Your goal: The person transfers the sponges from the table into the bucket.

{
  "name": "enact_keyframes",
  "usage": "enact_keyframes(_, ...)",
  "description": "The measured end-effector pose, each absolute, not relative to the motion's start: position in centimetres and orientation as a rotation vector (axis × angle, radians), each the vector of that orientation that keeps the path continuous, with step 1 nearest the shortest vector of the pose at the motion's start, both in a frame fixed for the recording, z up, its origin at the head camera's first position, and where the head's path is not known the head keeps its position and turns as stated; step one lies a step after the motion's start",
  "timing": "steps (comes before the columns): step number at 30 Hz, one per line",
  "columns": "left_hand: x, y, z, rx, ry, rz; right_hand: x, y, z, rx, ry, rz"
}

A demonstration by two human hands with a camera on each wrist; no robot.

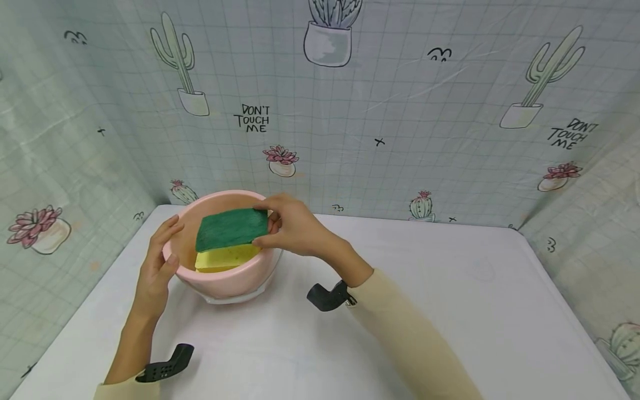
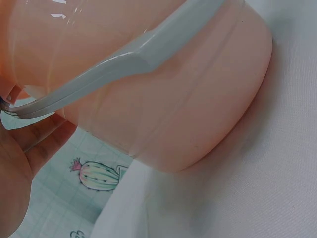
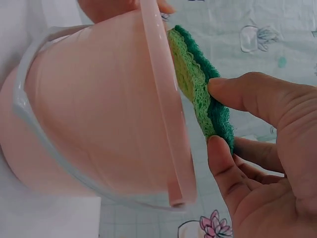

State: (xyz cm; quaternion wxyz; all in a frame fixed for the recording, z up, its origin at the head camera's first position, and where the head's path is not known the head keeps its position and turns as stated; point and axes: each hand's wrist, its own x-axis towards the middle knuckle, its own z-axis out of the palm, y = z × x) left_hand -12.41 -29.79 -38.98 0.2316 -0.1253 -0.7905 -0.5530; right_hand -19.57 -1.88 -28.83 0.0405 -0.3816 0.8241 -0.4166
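My right hand (image 1: 295,225) pinches the right end of a green scouring sponge (image 1: 232,229) between thumb and fingers, over the mouth of a pink bucket (image 1: 230,286). Seen edge-on in the right wrist view, this sponge (image 3: 198,84) has a dark green rough layer and a paler green-yellow side. A yellow sponge surface (image 1: 227,258) shows just below the green one, inside the bucket's rim. On the left, my left hand (image 1: 156,272) holds the bucket by its rim, thumb on the near side. Part of that hand is hidden behind the bucket in the left wrist view.
A pale grey handle (image 2: 143,52) hangs down against the bucket's outer wall. The bucket stands near the back left of a white-covered table (image 1: 425,311). Cactus-print cloth (image 1: 380,100) rises behind the table and along both sides.
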Motion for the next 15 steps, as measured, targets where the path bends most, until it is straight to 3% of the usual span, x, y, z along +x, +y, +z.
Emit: enact_keyframes(15, -12.5, -29.8, -38.9, -0.369, -2.162, -1.54, -19.9, -5.2, -29.5, -1.206, 2.584, -1.024)
